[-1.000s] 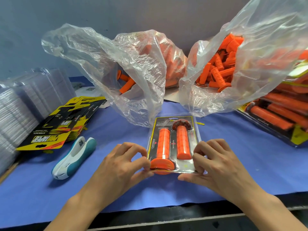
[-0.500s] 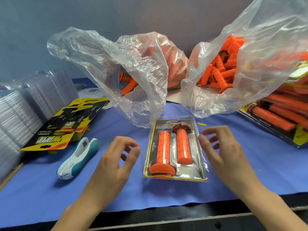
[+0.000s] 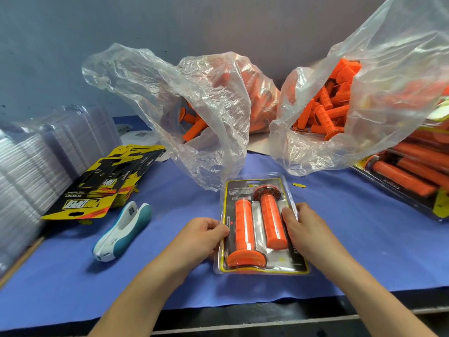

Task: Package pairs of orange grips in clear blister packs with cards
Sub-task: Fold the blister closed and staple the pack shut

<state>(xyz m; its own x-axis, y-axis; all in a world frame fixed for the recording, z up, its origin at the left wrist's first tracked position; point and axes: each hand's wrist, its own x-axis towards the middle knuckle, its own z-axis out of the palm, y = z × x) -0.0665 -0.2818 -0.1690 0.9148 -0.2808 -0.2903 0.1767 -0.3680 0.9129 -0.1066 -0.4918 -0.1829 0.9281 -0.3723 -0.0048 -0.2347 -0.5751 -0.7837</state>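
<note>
Pinching the clear plastic blister pack (image 3: 255,189), my left hand (image 3: 202,237) and right hand (image 3: 306,230) clamp its sides. Maybe this snaps it shut over two orange rubber grips (image 3: 243,227).

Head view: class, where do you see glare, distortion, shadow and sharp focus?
Head view: glare streaks the right bag and blister pack; its left edge stretches and blurs the clear tray stack; soft shadow edges the white-and-teal tool; the packed grips look sharp.

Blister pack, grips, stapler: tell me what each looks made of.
Blister pack: thin clear plastic, glossy; it shows glare and the card through it. Grips: probably rubber, matte orange with moulded ribbing. Stapler: hard plastic seemingly, smooth white and teal shell.
</note>
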